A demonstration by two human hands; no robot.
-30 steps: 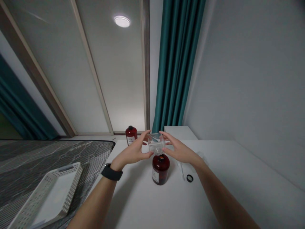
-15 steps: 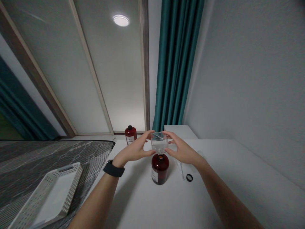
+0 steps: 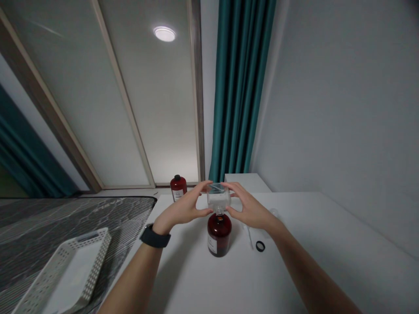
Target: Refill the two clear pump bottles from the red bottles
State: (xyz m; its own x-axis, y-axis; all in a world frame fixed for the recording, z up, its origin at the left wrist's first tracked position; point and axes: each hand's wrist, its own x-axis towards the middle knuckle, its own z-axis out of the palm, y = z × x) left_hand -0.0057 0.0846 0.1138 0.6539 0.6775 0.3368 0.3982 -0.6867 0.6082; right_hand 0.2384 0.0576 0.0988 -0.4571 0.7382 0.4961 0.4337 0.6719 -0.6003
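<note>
The left hand [image 3: 186,207] and right hand [image 3: 248,208] grip 1 inverted clear bottle [image 3: 218,199] between them, its neck at the mouth of the open red bottle [image 3: 220,231]; right of the open red bottle, 1 black ring [image 3: 260,250] lies on the surface [image 3: 203,283].

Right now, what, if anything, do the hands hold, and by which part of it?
The left hand and right hand hold a clear bottle by its opposite sides.
</note>
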